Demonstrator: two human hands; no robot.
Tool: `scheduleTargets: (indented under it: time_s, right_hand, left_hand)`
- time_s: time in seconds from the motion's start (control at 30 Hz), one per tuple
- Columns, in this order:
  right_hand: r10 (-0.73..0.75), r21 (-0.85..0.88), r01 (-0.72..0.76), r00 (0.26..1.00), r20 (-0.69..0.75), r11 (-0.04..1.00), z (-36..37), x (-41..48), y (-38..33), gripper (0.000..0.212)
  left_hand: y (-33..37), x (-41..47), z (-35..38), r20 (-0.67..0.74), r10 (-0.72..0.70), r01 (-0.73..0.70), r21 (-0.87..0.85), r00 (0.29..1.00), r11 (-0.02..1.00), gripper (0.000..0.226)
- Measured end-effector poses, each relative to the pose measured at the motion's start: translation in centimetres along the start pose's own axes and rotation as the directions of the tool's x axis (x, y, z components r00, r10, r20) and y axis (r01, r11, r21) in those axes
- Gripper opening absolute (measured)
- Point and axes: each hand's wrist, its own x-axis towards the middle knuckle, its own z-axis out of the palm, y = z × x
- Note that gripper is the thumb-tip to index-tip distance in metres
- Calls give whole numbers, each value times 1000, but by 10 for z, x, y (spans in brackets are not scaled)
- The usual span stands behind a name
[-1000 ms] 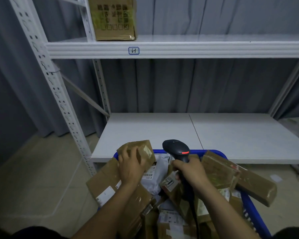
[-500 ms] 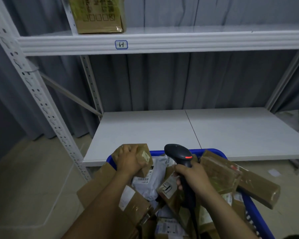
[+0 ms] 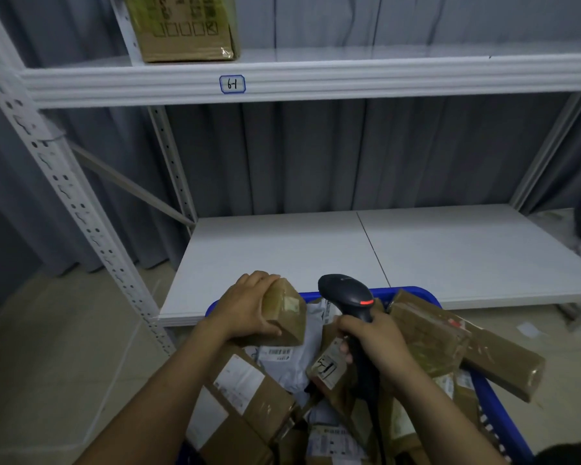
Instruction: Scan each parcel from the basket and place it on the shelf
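A white shelf [image 3: 282, 260] stands behind a blue basket [image 3: 497, 401] full of parcels. The basket is the landmark here.

Far up and left of the basket, a big box [image 3: 182, 31] sits on the top board of the shelf. Just right of and below the box, a small tag [image 3: 232, 84] with "6-1" is stuck on the front edge of that board.

Over the left side of the basket, the left hand [image 3: 245, 308] is wrapped around a small brown parcel [image 3: 284, 312]. The fingers curl over the parcel's far end and the thumb presses on its near side. The parcel is held up above the pile, close to the basket's back rim.

Under that hand, a flat brown box [image 3: 245, 394] with white labels lies at the basket's left edge. Next to it, in the middle of the basket, lies a grey bag [image 3: 292, 354].

Right of the middle, the right hand [image 3: 379, 340] is closed tight on the handle of a black scanner [image 3: 348, 292]. A small red light glows on the scanner's head, which points toward the back of the basket.

At the right side of the basket, a long brown parcel [image 3: 497, 354] sticks out over the rim.
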Motion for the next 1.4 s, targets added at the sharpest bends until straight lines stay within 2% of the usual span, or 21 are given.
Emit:
scheduleTargets:
  time_s: [0.13,0.2,0.3,0.37,0.43,0.53,0.6,0.7,0.8,0.87,1.0,1.1,1.17,1.23,1.33,1.4]
  right_hand:
    - [-11,163,20,998,-54,986,0,-8,-2,7]
    - [23,264,-10,999,-47,964,-1,-13,-3,19]
    - [120,431,-129,992,50,893,1,-22,-8,27]
    - [113,469,-141,990,87,872,2,-28,-9,29]
    - [100,490,-130,991,86,862,2,-34,-3,39]
    - [76,529,-111,993,87,841,1,-40,7,51]
    - [68,557,-131,989,133,820,0,-44,11,43]
    - [86,536,-146,987,135,831,3,-49,12,40]
    - [47,508,-102,992,120,855,8,-54,10,51]
    - [17,512,-70,994,108,856,9,-57,9,45]
    - [-21,462,-2,999,44,887,11,-58,9,33]
    - [-23,411,13,1000,18,912,14,-61,10,30]
    - [-8,406,2,1000,11,914,16,-62,9,27]
    - [-10,405,3,1000,16,914,16,-62,8,28]
    - [-41,348,26,999,36,937,12,-62,4,27]
    - [-72,247,57,996,48,967,8,-63,-1,20]
  left_hand:
    - [29,-32,-21,-250,-19,-62,-310,968,949,103]
    - [41,-51,-26,-306,-46,-90,-415,951,906,108]
    - [55,-76,-28,-288,-9,-101,-365,958,926,114]
    - [61,-90,-29,-246,-2,-74,-297,969,952,119]
    - [68,-102,-30,-201,-20,-34,-259,979,965,123]
    - [77,-118,-27,-117,-67,20,-365,991,931,121]
    - [84,-124,-22,-125,-82,0,-550,989,835,107]
    - [98,-129,-17,-272,-199,-89,-771,941,631,79]
    - [111,-130,-18,-370,-412,-123,-849,833,514,40]
    - [111,-131,-17,-394,-494,-135,-867,775,480,20]
    - [118,-134,-18,-378,-547,-99,-876,747,471,23]
    - [119,-134,-15,-375,-585,-54,-870,720,490,42]
    - [116,-137,-12,-343,-573,-26,-872,744,488,46]
    - [113,-142,-12,-271,-520,-21,-900,810,436,47]
    - [104,-145,-12,-146,-426,37,-919,893,392,84]
    - [94,-148,-12,-106,-428,53,-938,897,343,89]
